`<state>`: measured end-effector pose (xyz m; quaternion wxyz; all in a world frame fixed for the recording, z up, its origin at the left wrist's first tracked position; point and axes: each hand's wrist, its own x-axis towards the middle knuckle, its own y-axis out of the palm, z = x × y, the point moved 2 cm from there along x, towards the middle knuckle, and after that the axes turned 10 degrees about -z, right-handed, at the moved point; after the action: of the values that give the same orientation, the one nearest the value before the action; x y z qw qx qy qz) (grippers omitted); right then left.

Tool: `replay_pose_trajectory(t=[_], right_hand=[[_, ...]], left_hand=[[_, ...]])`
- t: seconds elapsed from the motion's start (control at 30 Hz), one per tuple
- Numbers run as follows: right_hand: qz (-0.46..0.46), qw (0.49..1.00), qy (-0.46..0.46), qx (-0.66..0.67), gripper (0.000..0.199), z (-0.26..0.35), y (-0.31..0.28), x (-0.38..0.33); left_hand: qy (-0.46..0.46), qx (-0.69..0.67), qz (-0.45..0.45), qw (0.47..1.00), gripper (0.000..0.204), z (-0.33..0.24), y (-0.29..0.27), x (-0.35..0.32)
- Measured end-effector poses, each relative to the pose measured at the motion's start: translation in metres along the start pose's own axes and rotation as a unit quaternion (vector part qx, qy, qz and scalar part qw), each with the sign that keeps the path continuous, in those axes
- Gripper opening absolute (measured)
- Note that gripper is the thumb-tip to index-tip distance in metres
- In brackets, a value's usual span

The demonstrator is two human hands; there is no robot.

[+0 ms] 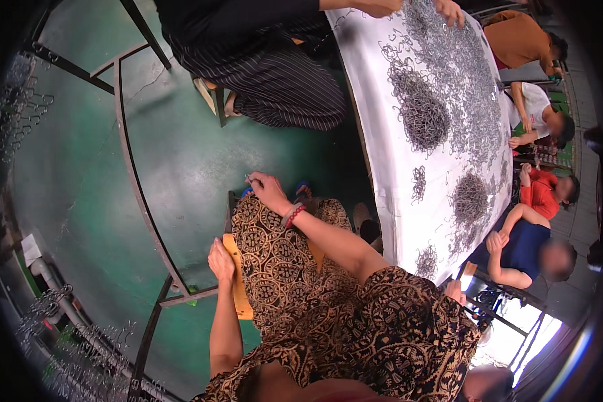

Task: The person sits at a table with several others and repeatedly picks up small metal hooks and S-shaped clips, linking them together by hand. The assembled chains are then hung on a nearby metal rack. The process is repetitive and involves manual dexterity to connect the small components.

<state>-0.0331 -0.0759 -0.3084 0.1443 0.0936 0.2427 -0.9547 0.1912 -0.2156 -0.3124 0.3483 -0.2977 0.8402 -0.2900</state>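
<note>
My right hand [269,193], a red bead bracelet at its wrist, hovers above my patterned dress near the knees. Its fingers are pinched on a small metal hook [248,178], of which only a bit shows at the fingertips. My left hand [220,260] is closed beside the yellow seat [242,295], fingers curled; what they hold, if anything, is hidden. To my right, dark S-shaped metal hooks lie in heaps [425,120] and spread loose over a white-covered table [392,224].
A person in striped trousers [281,80] sits ahead, hands over the table. Several people sit along its far side, one in a dark blue shirt [512,244]. A dark metal frame [128,154] stands on the green floor [80,201]. Hooks hang at the left [20,120].
</note>
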Motion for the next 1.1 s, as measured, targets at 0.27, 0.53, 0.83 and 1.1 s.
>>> replay_pose_trajectory(t=[0.27, 0.53, 0.83, 1.1], right_hand=[[0.053, 0.957, 0.077, 0.276, 0.015, 0.076, -0.082, -0.02], [-0.024, 0.914, 0.19, 0.358, 0.007, 0.096, -0.26, -0.111], [-0.193, 0.896, 0.096, 0.388, 0.035, 0.105, -0.299, -0.151], [-0.312, 0.882, 0.085, 0.342, 0.031, 0.1, -0.277, -0.203]], left_hand=[[0.066, 0.193, -0.049, 0.978, 0.049, 0.026, -0.001, 0.002], [0.164, -0.204, -0.016, 0.965, 0.031, -0.27, 0.004, 0.044], [0.654, 0.049, 0.064, 0.752, 0.014, -0.523, 0.105, -0.026], [0.678, 0.125, 0.059, 0.721, 0.019, -0.528, 0.131, -0.007]])
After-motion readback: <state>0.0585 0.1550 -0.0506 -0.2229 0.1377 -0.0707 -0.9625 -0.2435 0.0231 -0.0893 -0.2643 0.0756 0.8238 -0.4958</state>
